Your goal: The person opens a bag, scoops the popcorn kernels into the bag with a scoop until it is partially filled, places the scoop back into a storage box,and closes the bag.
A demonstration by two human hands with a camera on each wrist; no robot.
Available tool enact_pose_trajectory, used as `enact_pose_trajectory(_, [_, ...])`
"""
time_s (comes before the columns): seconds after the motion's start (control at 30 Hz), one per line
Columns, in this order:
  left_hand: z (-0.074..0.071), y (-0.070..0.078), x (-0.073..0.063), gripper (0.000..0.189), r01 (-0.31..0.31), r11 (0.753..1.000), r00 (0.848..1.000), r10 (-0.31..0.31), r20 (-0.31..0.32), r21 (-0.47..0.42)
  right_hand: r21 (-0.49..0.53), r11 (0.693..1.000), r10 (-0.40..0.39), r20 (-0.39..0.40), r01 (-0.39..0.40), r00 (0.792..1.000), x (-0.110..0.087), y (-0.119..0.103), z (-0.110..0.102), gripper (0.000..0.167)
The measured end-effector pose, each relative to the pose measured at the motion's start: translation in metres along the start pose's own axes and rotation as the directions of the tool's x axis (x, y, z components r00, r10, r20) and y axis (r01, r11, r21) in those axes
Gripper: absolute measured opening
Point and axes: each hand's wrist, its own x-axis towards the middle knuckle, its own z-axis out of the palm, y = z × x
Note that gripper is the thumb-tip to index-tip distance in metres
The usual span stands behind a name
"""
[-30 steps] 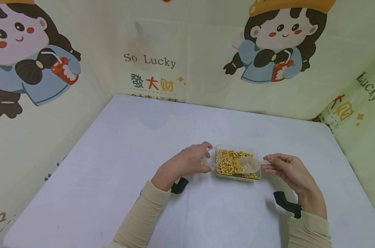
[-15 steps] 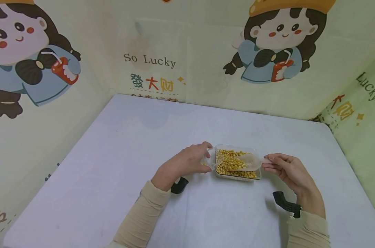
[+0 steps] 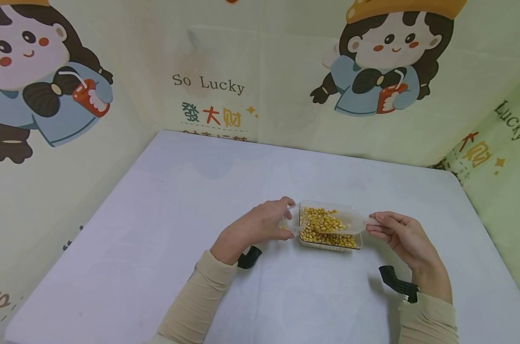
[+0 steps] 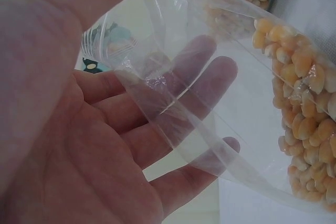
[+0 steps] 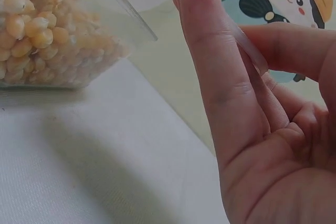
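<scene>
A clear rectangular container (image 3: pixel 330 247) of yellow corn kernels (image 3: pixel 313 238) sits on the table between both hands. At its left end my left hand (image 3: pixel 265 222) holds a clear plastic bag (image 3: pixel 291 222), thumb and fingers spread around it. In the left wrist view, several fingers show through the bag's film and corn kernels (image 4: pixel 304 124) lie at its far end. From the right, my right hand (image 3: pixel 410 241) pinches the handle (image 5: pixel 249 48) of a translucent scoop (image 3: pixel 354 221). The scoop's front is over the container, with kernels at its tip; its exact depth is unclear.
The white-covered table (image 3: pixel 156 253) spreads around the container. A printed cloth (image 3: pixel 285 67) with cartoon figures stands behind and along the sides. Black curved camera mounts (image 3: pixel 399 283) project from both wrists.
My right hand has shifted very slightly right, and the scoop has swung up a little with kernels toward its front. The left hand and the container have stayed in place.
</scene>
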Motion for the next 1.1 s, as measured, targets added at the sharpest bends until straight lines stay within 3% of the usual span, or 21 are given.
enact_pose_trajectory(0.57, [0.001, -0.002, 0.002, 0.070, -0.010, 1.000, 1.000, 0.010, 0.005, -0.005, 0.111, 0.989, -0.103, 0.010, 0.101, 0.995, 0.000, -0.006, 0.002, 0.033])
enact_pose_trajectory(0.8, [0.001, -0.002, 0.003, 0.071, -0.012, 1.000, 1.000, 0.012, 0.004, 0.006, 0.096, 0.988, -0.119, -0.040, 0.123, 0.992, -0.001, -0.013, 0.008, 0.029])
enact_pose_trajectory(1.1, [0.001, -0.002, 0.002, 0.070, -0.011, 1.000, 1.000, 0.011, 0.004, 0.010, 0.096, 0.985, -0.142, -0.033, 0.145, 0.989, -0.004, -0.019, 0.015, 0.028])
